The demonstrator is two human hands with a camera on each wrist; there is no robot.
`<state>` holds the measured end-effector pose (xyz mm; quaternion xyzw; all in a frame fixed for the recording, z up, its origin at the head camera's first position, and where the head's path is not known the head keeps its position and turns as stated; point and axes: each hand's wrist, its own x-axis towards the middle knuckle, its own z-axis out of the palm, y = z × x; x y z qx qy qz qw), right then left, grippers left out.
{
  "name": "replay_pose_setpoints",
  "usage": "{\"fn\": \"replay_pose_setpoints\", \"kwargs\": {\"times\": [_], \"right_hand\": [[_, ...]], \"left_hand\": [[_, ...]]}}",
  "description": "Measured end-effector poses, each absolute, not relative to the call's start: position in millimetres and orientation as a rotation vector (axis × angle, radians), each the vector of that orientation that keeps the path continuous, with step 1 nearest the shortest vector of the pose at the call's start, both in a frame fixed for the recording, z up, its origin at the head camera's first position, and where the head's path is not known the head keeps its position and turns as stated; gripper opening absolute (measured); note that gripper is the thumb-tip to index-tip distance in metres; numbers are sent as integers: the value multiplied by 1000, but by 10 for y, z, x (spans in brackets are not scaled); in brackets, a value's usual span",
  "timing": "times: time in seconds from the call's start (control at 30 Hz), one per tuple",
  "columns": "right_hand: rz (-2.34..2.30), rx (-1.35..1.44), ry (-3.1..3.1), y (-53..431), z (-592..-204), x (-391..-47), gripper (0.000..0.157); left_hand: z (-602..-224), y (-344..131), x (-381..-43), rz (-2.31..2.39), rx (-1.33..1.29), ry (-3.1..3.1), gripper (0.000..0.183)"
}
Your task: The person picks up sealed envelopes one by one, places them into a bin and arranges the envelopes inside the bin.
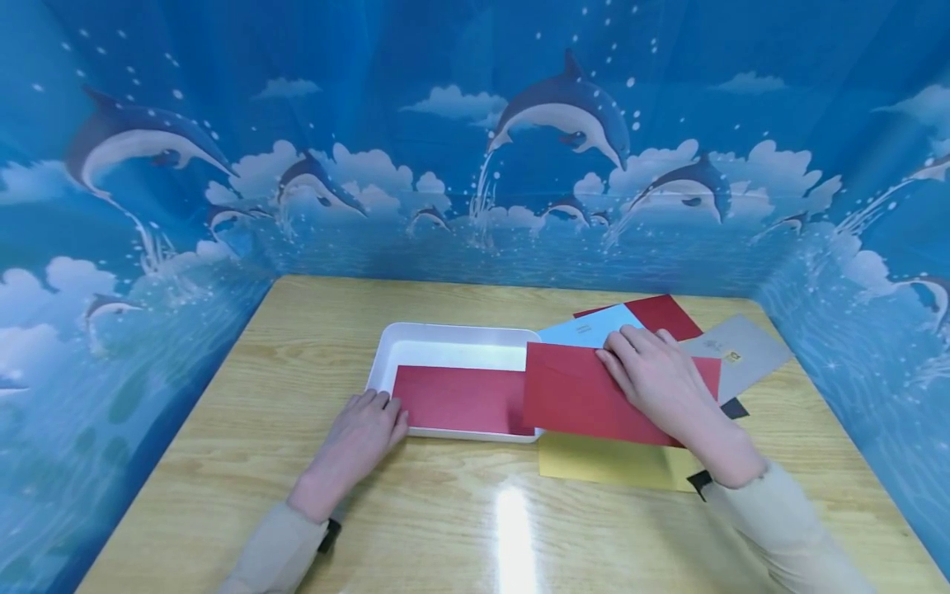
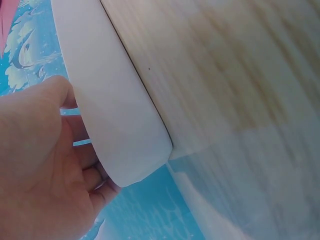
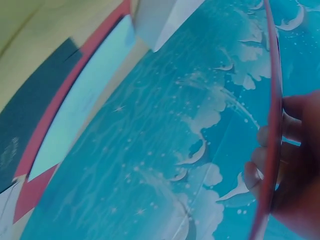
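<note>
The left hand holds the front left corner of a white tray, its fingers over the rim. In the left wrist view, the thumb and fingers meet the edge of the tray's wall. Flat in the tray lies a dark red envelope. Over the tray's right end, the right hand grips a brighter red envelope, thumb on one face and fingers on the other. That envelope shows edge-on in the right wrist view, and in the head view it hides part of the pile below.
Right of the tray lies a loose, overlapping pile: a light blue envelope, a red one, a grey one with a gold mark, a yellow one and a dark corner. A dolphin-print curtain surrounds the wooden table.
</note>
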<state>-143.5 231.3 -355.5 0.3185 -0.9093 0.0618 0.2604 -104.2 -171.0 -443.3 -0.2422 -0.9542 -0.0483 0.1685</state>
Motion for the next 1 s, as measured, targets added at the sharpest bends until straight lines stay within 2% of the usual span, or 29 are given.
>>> {"fn": "replay_pose_setpoints", "kwargs": {"times": [0.33,0.63,1.0], "right_hand": [[252,820,-2444,1931,-3468,-1599,19],[435,919,-2436,1558,-3447,-1684,23],[595,991,-2432,1123,-3691,-1865,20]], "left_hand": [[-4429,-1706,-1039,-136,-684,-2725,18],[-4434,-1712,-1052,-125,-704,-2729,16],[-4452,-1726,-1063,-124,-708,-2689,21]]}}
